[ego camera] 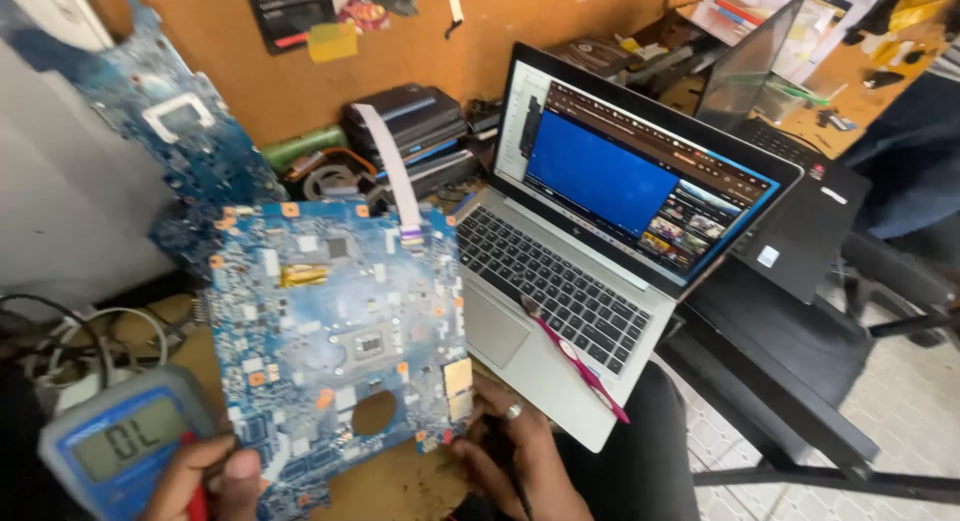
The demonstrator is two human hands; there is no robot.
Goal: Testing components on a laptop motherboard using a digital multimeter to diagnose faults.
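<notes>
A blue circuit board (335,331) with a round hole and a white ribbon cable (390,166) on its top edge stands tilted upright before me. My right hand (515,451), with a ring on one finger, grips the board's lower right corner and a thin black lead runs down from it. My left hand (215,476) is at the board's lower left, fingers closed on a red probe, beside a blue-grey multimeter (115,441) with a lit display.
An open silver laptop (600,231) with a lit screen sits to the right, a pink tool (575,356) lying on its keyboard. A second blue board (150,101) leans at left. Stacked dark devices (415,131) stand against the brown wall. Another dark laptop (790,101) is behind.
</notes>
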